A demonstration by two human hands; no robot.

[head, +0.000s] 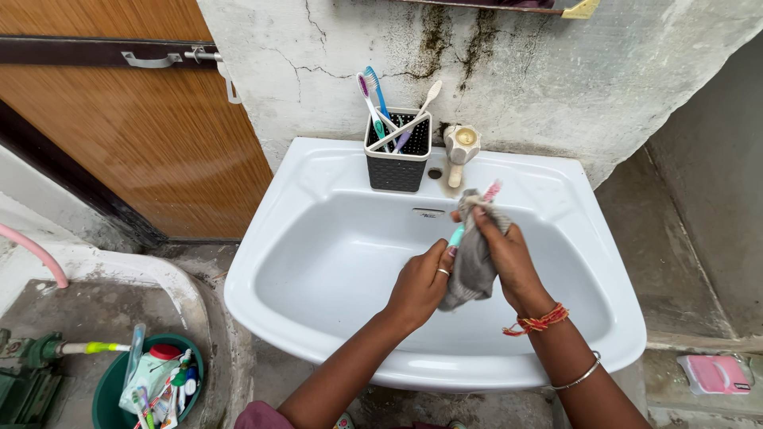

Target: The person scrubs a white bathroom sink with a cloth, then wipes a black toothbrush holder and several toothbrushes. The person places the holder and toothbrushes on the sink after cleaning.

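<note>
Head view: over the white sink [318, 206], my left hand [419, 284] pinches the teal toothbrush [457, 235] by its handle while my right hand [509, 258] clamps a grey cloth [474, 266] around it. I judge I'm mid-wipe; next, the cloth should slide along the handle.

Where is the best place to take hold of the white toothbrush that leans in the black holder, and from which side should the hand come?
Probably grip the white toothbrush on its upper stem, just under the head, coming from above and the right. It leans up to the right, clear of the black holder, so that end is free. Its lower part sits among other brushes in the holder, and the tap stands close at the right, lower down.
</note>
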